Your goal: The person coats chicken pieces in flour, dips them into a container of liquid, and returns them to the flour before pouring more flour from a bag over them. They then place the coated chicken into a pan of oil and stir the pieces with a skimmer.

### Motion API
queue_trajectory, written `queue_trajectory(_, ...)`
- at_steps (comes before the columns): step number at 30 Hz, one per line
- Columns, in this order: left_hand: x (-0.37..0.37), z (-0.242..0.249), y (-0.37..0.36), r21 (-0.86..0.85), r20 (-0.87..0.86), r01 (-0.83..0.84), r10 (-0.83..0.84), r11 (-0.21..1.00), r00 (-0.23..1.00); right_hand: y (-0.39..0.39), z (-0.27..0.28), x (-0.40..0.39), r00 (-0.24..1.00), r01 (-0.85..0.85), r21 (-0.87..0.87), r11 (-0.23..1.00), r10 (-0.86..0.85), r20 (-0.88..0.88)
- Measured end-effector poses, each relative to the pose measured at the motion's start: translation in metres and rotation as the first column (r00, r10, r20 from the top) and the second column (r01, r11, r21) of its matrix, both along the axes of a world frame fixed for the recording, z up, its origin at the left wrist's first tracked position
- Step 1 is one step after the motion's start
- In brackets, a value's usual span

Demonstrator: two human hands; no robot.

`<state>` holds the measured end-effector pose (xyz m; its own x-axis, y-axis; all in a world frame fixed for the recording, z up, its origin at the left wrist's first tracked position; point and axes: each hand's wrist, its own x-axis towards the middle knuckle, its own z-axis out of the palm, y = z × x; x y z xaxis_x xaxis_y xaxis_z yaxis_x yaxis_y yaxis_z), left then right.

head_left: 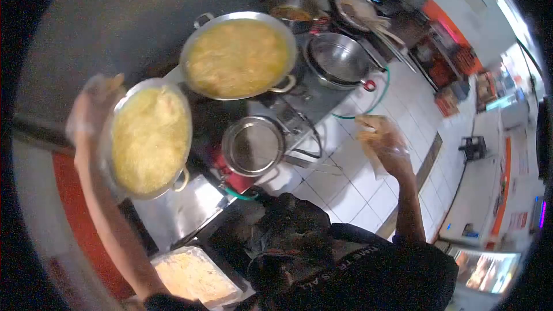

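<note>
A clear plastic glove covers my left hand (95, 103), raised beside the rim of the left pan (187, 121); blur hides its fingers and anything in them. Bubbling yellow oil with pale battered pieces fills that pan. My right hand (383, 144), also in a clear glove, is out over the tiled floor, its fingers bent around a pale, coated piece of food (371, 124). Behind the left pan stands a larger two-handled pan (185, 60) with frying pieces in yellow oil.
A round metal strainer (253, 145) sits near the stove's front edge. Metal bowls (340, 60) and a small pot (294, 12) stand farther back. A tray of flour (196, 276) is at the lower left. Green hose (383, 95) curves by the bowls.
</note>
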<state>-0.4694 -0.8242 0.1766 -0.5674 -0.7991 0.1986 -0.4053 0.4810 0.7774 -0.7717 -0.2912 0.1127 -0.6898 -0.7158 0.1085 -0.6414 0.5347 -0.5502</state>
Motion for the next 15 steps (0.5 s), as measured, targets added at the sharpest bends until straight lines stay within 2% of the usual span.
queue_trajectory(1, 0.01, 0.016, 0.024, -0.082, 0.083, -0.074, 0.081, 0.994, 0.993, 0.011, 0.004, -0.002, 1.0, 0.028, -0.008, 1.0, -0.028, -0.013)
queue_trajectory(2, 0.018, 0.019, 0.057, -0.086, -0.221, -0.07, 0.05, 0.994, 0.974, 0.02, 0.006, -0.005, 0.999, 0.03, 0.096, 0.995, -0.026, -0.035)
queue_trajectory(3, 0.018, 0.023, 0.091, -0.089, -0.22, -0.064, 0.043, 0.994, 0.974, 0.025, 0.007, -0.01, 0.999, 0.023, 0.203, 0.979, -0.014, -0.047)
queue_trajectory(4, 0.012, 0.03, 0.129, -0.046, -0.179, -0.095, 0.086, 0.994, 0.98, 0.032, 0.005, -0.015, 0.999, 0.031, 0.199, 0.979, -0.022, -0.044)
queue_trajectory(6, 0.003, 0.038, 0.199, 0.04, -0.087, -0.173, 0.176, 0.984, 0.981, 0.044, -0.011, -0.036, 0.978, 0.119, 0.163, 0.979, -0.144, 0.152)
queue_trajectory(7, 0.009, 0.037, 0.221, 0.078, -0.041, -0.22, 0.224, 0.972, 0.974, 0.048, -0.035, -0.059, 0.978, 0.116, 0.159, 0.98, -0.141, 0.153)
queue_trajectory(8, 0.034, 0.011, 0.223, 0.03, 0.051, -0.121, 0.12, 0.992, 0.991, 0.053, -0.074, -0.088, 0.998, -0.061, 0.071, 0.996, 0.06, 0.02)
queue_trajectory(9, 0.047, -0.024, 0.238, -0.037, -0.016, -0.224, 0.224, 0.974, 0.975, 0.058, -0.105, -0.108, 0.961, -0.25, 0.011, 0.968, 0.249, -0.123)
queue_trajectory(10, 0.054, -0.043, 0.255, 0.1, 0.18, -0.32, 0.299, 0.942, 0.937, 0.057, -0.123, -0.12, 0.958, -0.264, 0.014, 0.964, 0.264, -0.11)
queue_trajectory(11, 0.051, -0.067, 0.283, 0.201, 0.106, -0.354, 0.339, 0.914, 0.935, 0.044, -0.138, -0.127, 0.911, -0.412, -0.181, 0.893, 0.406, -0.067)
queue_trajectory(12, 0.064, -0.115, 0.285, 0.438, -0.043, -0.211, 0.254, 0.874, 0.966, 0.028, -0.155, -0.131, 0.836, -0.523, -0.374, 0.766, 0.547, -0.047)
queue_trajectory(13, 0.042, -0.118, 0.323, 0.558, -0.126, -0.224, 0.348, 0.799, 0.929, 0.01, -0.169, -0.132, 0.724, -0.635, -0.26, 0.727, 0.678, 0.127)
queue_trajectory(14, 0.038, -0.146, 0.337, 0.537, -0.013, -0.248, 0.302, 0.806, 0.953, -0.008, -0.186, -0.133, 0.581, -0.751, -0.155, 0.642, 0.754, 0.305)
queue_trajectory(15, 0.01, -0.151, 0.363, 0.544, -0.177, -0.138, 0.274, 0.827, 0.945, -0.014, -0.251, -0.12, 0.582, -0.637, -0.5, 0.587, 0.791, 0.188)
